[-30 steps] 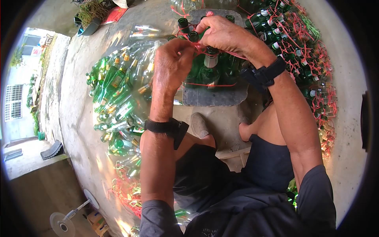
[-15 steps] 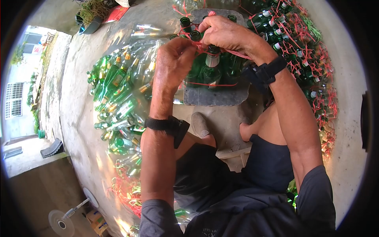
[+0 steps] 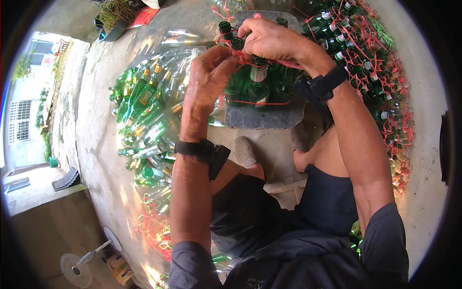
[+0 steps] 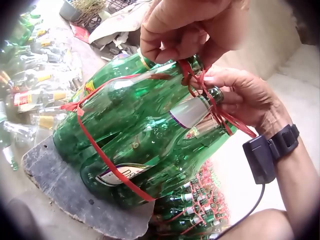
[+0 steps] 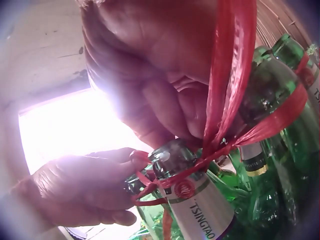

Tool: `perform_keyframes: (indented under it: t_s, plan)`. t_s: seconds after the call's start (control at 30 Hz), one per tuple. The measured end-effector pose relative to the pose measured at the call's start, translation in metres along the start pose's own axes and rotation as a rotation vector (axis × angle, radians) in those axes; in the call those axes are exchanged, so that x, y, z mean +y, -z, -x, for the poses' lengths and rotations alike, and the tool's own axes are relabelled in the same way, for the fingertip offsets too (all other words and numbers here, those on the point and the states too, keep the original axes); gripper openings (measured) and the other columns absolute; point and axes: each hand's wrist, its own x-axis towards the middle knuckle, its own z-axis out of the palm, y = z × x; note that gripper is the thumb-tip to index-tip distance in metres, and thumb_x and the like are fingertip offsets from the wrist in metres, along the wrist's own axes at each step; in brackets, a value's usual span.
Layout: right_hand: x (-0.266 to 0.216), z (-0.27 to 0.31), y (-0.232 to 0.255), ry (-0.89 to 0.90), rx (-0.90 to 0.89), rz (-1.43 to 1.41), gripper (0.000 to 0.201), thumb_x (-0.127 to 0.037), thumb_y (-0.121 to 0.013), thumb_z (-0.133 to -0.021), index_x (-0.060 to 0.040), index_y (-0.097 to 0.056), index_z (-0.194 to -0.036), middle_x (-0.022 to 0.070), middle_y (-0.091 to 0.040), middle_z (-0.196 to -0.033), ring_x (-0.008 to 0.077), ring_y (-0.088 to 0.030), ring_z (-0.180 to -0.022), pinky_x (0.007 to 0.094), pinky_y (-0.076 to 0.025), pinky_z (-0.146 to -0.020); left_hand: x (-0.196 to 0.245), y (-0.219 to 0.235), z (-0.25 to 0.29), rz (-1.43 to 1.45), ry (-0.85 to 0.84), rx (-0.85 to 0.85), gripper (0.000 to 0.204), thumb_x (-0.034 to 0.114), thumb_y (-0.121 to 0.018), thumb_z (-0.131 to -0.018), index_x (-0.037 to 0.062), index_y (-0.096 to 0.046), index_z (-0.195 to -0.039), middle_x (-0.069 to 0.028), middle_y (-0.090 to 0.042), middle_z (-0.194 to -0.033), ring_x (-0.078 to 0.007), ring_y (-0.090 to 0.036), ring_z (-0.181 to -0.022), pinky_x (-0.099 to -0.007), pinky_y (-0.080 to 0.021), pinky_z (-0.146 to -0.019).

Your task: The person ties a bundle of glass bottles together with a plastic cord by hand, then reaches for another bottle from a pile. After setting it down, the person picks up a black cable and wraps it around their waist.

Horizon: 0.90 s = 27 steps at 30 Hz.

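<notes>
A bundle of upright green beer bottles (image 3: 255, 90) stands on a dark slab (image 3: 264, 119), with a red band (image 4: 107, 162) running round the bodies. My left hand (image 3: 211, 72) pinches red plastic twine (image 5: 142, 192) beside the necks, thumb against the index finger. Across from it, my right hand (image 3: 279, 44) bends over the bottle tops, fingers curled on the same twine. In the right wrist view, twine strands (image 5: 222, 85) rise past the right palm and wrap the neck of a Tsingtao-labelled bottle (image 5: 202, 210). The right fingertips are partly hidden behind the necks.
Loose green and clear bottles (image 3: 144, 98) lie piled on the floor at the left. Bottles netted in red twine (image 3: 375, 77) stand at the right. A tangle of twine (image 3: 156, 231) and a fan (image 3: 77, 269) are at the lower left. My shoes (image 3: 245, 151) rest below the slab.
Both hands stay at the bottle necks with the twine. The left hand's fingers have shifted slightly, and the view has moved a little; the bundle stays in place.
</notes>
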Motion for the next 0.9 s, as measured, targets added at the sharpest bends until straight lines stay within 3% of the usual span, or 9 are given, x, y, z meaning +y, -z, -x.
perform_keyframes:
  t_s: [0.27, 0.33, 0.53, 0.6, 0.77, 0.87, 0.9]
  plan:
    - [0.003, -0.001, -0.004, -0.017, 0.054, 0.063, 0.042, -0.006, -0.061, -0.092, 0.0078, -0.055, -0.131, 0.019, -0.075, -0.097, 0.0228, -0.072, -0.089, 0.036, -0.054, -0.076, -0.004, -0.001, -0.002, -0.023, -0.058, 0.005, 0.023, 0.014, -0.069, -0.101, -0.0031, -0.073, -0.115, -0.0031, -0.075, -0.104, -0.0089, -0.065, -0.094, -0.0247, -0.05, -0.086]
    - [0.004, -0.002, -0.006, 0.052, 0.143, 0.065, 0.038, -0.003, -0.062, -0.081, 0.0082, -0.064, -0.118, 0.0209, -0.07, -0.084, 0.0243, -0.067, -0.072, 0.0423, -0.048, -0.057, -0.004, -0.001, -0.003, -0.025, -0.065, 0.0, 0.023, 0.014, -0.068, -0.101, -0.0035, -0.073, -0.115, -0.0034, -0.075, -0.104, -0.009, -0.065, -0.094, -0.025, -0.051, -0.086]
    - [0.005, -0.002, -0.008, 0.097, 0.195, 0.071, 0.039, -0.001, -0.061, -0.079, 0.0097, -0.064, -0.117, 0.0208, -0.069, -0.081, 0.0252, -0.066, -0.07, 0.0443, -0.047, -0.056, -0.007, -0.004, -0.003, -0.005, -0.062, 0.022, 0.023, 0.013, -0.068, -0.1, -0.0038, -0.073, -0.115, -0.004, -0.076, -0.104, -0.0094, -0.066, -0.093, -0.0254, -0.051, -0.086]
    - [0.003, 0.001, -0.005, 0.092, 0.177, 0.083, 0.038, -0.001, -0.061, -0.079, 0.01, -0.065, -0.116, 0.0208, -0.069, -0.081, 0.0253, -0.067, -0.071, 0.0436, -0.048, -0.057, -0.008, -0.006, -0.003, 0.032, -0.102, 0.062, 0.028, 0.012, -0.067, -0.097, -0.0097, -0.073, -0.114, -0.0089, -0.076, -0.098, -0.0119, -0.068, -0.088, -0.0274, -0.054, -0.079]
    - [0.006, -0.001, -0.004, 0.127, 0.176, 0.073, 0.035, -0.002, -0.065, -0.078, 0.0096, -0.068, -0.11, 0.0198, -0.072, -0.083, 0.0256, -0.07, -0.076, 0.0415, -0.052, -0.062, -0.01, -0.005, -0.004, -0.004, -0.099, 0.074, 0.029, 0.013, -0.067, -0.097, -0.0095, -0.073, -0.113, -0.0073, -0.075, -0.096, -0.0111, -0.065, -0.085, -0.0277, -0.053, -0.076]
    - [0.009, -0.003, -0.006, 0.061, 0.173, -0.026, 0.037, -0.004, -0.068, -0.077, 0.0083, -0.07, -0.111, 0.0216, -0.074, -0.086, 0.0277, -0.073, -0.08, 0.041, -0.056, -0.068, -0.013, -0.005, -0.005, -0.007, -0.094, 0.085, 0.029, 0.014, -0.067, -0.096, -0.0093, -0.073, -0.113, -0.0071, -0.075, -0.094, -0.0108, -0.065, -0.084, -0.0278, -0.053, -0.074]
    - [0.008, -0.004, -0.007, 0.062, 0.173, 0.065, 0.04, -0.003, -0.068, -0.082, 0.0103, -0.065, -0.119, 0.0201, -0.074, -0.088, 0.0241, -0.072, -0.08, 0.0376, -0.055, -0.069, -0.012, -0.005, -0.005, -0.009, -0.092, 0.09, 0.029, 0.014, -0.067, -0.096, -0.0092, -0.073, -0.113, -0.007, -0.074, -0.094, -0.0107, -0.065, -0.083, -0.0277, -0.053, -0.073]
